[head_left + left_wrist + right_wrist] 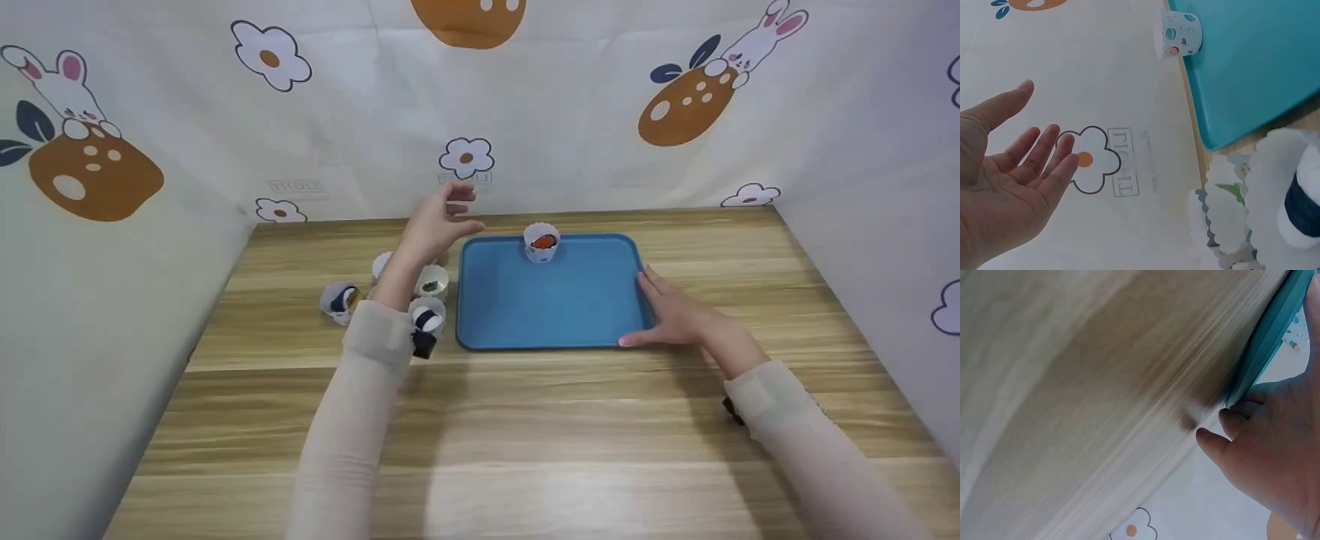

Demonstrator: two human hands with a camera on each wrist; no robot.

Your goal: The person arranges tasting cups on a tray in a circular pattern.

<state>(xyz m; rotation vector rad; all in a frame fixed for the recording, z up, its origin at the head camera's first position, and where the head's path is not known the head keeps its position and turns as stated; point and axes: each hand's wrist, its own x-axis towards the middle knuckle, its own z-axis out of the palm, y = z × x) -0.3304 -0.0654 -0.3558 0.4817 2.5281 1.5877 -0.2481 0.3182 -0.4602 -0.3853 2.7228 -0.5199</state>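
Observation:
My left hand [435,225] hovers beyond the tray's left side, thumb apart from loosely bent fingers, holding nothing. The left wrist view shows its empty palm [1010,197]. At the right near corner of the blue tray [551,307], my right hand [675,316] touches the rim, fingers along the right side and thumb at the front. On the tray's far edge stands a printed paper cup [540,253] with an orange-red piece inside. Below my left forearm are several cups, including a cup [431,292] with something green and a cup [415,309] holding a white, black-banded piece.
Farther left stands another paper cup [335,311] with a dark-and-white piece in it. A wood-grain table [525,435] lies under everything. Patterned white cloth [360,135] rises behind the table and along its sides.

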